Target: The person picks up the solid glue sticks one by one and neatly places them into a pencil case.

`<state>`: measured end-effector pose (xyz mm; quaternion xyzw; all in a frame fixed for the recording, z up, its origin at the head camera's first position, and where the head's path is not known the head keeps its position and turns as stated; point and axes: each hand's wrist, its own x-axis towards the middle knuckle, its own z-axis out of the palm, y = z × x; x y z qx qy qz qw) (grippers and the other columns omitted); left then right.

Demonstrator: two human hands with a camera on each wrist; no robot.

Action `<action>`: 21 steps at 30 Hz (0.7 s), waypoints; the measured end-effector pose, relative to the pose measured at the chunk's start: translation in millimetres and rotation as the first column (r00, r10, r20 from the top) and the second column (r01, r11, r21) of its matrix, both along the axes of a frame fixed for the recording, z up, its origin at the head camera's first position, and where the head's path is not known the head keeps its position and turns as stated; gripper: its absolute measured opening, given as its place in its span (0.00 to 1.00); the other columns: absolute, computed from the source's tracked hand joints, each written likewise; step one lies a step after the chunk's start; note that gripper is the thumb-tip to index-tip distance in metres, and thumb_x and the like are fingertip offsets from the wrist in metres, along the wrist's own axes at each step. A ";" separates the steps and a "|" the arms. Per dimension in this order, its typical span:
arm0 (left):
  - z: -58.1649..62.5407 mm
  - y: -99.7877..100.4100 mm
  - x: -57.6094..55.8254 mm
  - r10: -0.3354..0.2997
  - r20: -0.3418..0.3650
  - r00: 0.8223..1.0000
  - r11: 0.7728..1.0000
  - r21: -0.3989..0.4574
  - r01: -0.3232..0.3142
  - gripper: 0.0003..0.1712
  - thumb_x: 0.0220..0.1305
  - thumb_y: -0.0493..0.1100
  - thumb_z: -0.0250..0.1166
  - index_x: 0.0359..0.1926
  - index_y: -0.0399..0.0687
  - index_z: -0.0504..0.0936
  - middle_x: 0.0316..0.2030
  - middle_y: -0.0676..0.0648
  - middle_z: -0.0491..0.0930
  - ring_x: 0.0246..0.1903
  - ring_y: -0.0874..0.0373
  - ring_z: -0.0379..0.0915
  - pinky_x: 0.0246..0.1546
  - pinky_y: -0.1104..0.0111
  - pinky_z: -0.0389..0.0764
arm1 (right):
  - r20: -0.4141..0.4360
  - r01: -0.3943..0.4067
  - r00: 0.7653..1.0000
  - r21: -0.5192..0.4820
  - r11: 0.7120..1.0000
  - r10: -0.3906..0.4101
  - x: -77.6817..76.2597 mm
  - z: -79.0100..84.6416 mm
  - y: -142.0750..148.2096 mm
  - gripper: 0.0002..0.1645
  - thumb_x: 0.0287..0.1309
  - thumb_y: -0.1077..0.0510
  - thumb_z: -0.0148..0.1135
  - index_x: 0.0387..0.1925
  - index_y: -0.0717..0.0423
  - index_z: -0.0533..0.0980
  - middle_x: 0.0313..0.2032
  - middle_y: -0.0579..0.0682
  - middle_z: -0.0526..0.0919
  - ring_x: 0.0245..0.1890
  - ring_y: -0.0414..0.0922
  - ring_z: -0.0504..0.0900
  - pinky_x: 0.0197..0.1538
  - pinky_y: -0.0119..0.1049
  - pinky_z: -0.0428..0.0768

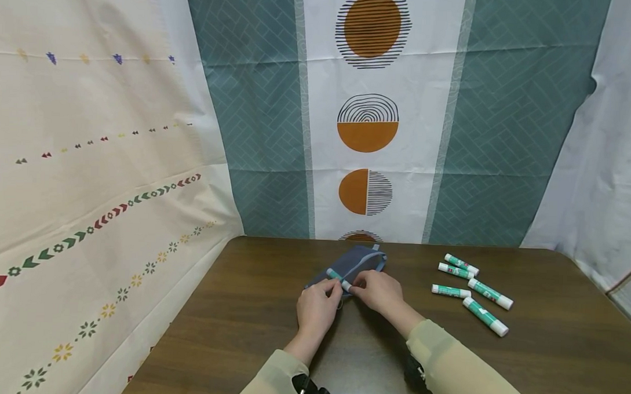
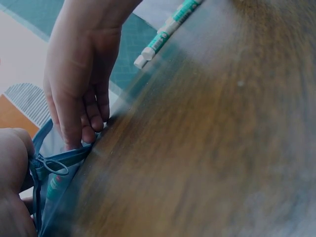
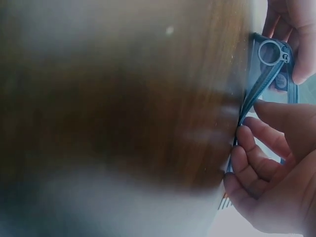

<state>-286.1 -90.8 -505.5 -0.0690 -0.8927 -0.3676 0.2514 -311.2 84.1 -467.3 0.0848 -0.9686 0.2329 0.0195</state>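
A blue zip pouch (image 1: 357, 262) with a see-through side lies near the table's far edge. My left hand (image 1: 315, 310) grips its near left end, close to the zip's ring pull (image 2: 54, 166). On the other side, my right hand (image 1: 380, 291) pinches the pouch's edge with thumb and fingers. Between the hands shows a green and white glue stick (image 1: 339, 279). In the left wrist view its green label (image 2: 55, 186) appears through the clear side. The zip edges (image 3: 261, 89) stand partly apart. My hands hide some of the pouch.
Several more green and white glue sticks (image 1: 480, 316) lie loosely grouped on the right of the brown wooden table (image 1: 227, 333). A patterned cloth (image 1: 260, 131) hangs just behind the far edge, and a pale cloth (image 1: 110, 242) hangs along the left.
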 end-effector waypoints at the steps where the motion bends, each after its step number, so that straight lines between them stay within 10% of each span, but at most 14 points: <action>1: -0.2 0.0 0.1 0.000 0.001 1.000 1.000 -0.001 0.000 0.11 0.74 0.47 0.70 0.34 0.63 0.96 0.30 0.62 0.86 0.26 0.56 0.80 0.26 0.62 0.73 | 0.004 -0.003 1.000 -0.005 1.000 0.003 0.2 0.1 0.7 0.11 0.70 0.46 0.76 0.44 0.47 0.91 0.39 0.43 0.91 0.37 0.44 0.86 0.39 0.47 0.82; 14: -0.5 -0.2 0.5 0.006 0.018 1.000 1.000 -0.002 -0.006 0.09 0.74 0.48 0.70 0.39 0.65 0.97 0.36 0.61 0.91 0.31 0.53 0.85 0.29 0.59 0.78 | 0.066 -0.118 0.990 -0.100 0.988 0.125 7.4 8.1 20.9 0.21 0.73 0.46 0.74 0.57 0.54 0.87 0.45 0.48 0.90 0.44 0.46 0.86 0.51 0.53 0.85; 21: 0.3 -0.2 0.4 -0.002 -0.004 1.000 1.000 0.006 0.003 0.11 0.73 0.47 0.71 0.33 0.63 0.96 0.33 0.62 0.89 0.29 0.53 0.84 0.29 0.58 0.79 | 0.067 -0.169 0.982 -0.091 0.981 0.176 21.9 16.7 41.0 0.33 0.77 0.44 0.69 0.71 0.60 0.80 0.62 0.58 0.87 0.64 0.59 0.85 0.65 0.60 0.80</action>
